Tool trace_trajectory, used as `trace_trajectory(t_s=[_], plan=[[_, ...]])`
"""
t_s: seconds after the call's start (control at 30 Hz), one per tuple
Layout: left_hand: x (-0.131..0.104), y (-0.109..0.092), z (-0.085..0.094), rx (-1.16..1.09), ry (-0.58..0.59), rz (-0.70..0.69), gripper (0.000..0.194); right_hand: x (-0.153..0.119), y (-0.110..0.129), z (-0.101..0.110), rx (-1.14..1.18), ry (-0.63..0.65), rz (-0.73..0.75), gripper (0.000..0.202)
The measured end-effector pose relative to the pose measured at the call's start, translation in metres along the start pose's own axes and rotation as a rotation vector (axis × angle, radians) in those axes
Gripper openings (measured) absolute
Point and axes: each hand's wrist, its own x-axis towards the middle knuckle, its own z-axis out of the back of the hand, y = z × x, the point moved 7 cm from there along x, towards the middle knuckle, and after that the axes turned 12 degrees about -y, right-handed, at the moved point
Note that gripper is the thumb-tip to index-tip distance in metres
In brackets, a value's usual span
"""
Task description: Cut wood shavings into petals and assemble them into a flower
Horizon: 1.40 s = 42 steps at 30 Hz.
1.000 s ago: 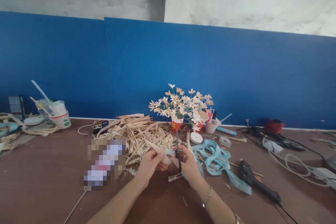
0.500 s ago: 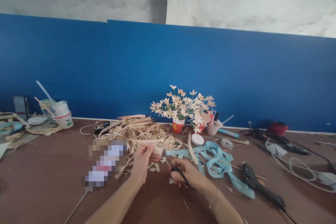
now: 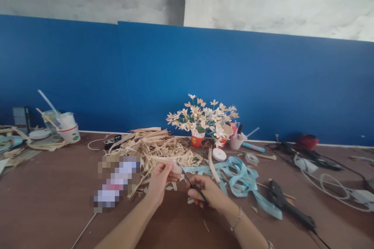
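Observation:
Between thumb and fingers, my left hand pinches a pale dried-husk piece in front of the husk pile. My right hand is closed on the handles of black-handled scissors, whose blades point up and left to the edge of that piece. Behind my left hand spreads a heap of dried husk strips, with small cut scraps near the hands. Flowers of pale husk stand in red cups beyond the heap.
Light blue ribbon lies right of my right hand, with a black glue gun farther right. A blurred-out object is at left. White cords and a paper cup lie toward the sides.
The scissors and my right hand have shifted slightly left, and the blades now reach closer to the husk piece. The piece in my left hand has tilted a little.

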Motion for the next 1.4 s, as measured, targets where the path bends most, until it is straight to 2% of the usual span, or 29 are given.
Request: trace_trajectory(t_s=[0.67, 0.9, 1.4], plan=[[0.0059, -0.0029, 0.0034, 0.076, 0.002, -0.046, 0.033, -0.0002, -0.0007, 0.0024, -0.074, -0.014, 0.008, 0.033], [0.009, -0.0015, 0.0047, 0.125, 0.01, -0.011, 0.032, -0.0023, 0.0001, 0.0029, -0.132, -0.004, -0.017, 0.036], [0.0095, -0.0064, 0.0015, 0.184, 0.13, 0.014, 0.035, -0.0047, 0.0013, 0.0033, -0.17, 0.0, -0.05, 0.03]])
